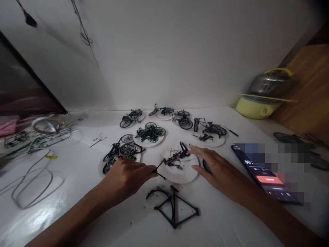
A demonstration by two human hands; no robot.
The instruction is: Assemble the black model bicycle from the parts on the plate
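Note:
My left hand (pixel 127 180) pinches a thin black rod-like model part (pixel 158 167) between its fingertips, just left of a white paper plate (pixel 185 175). That plate holds a heap of small black bicycle parts (pixel 174 159). My right hand (pixel 213 164) lies open and palm down, its fingertips at the plate's far right side. A small black tyre (pixel 206 166) sits partly hidden beside that hand. Below both hands, a black model bicycle frame (pixel 174 209) lies flat on the white table (pixel 144 212).
Several paper plates with green or black model bicycles (pixel 150 134) stand beyond the hands. A smartphone (pixel 264 175) lies at right, partly pixelated. Plastic sprues (pixel 48 140) and a wire loop (pixel 33 181) lie at left. A steel pot (pixel 272 84) stands on a yellow cooker (pixel 254 108).

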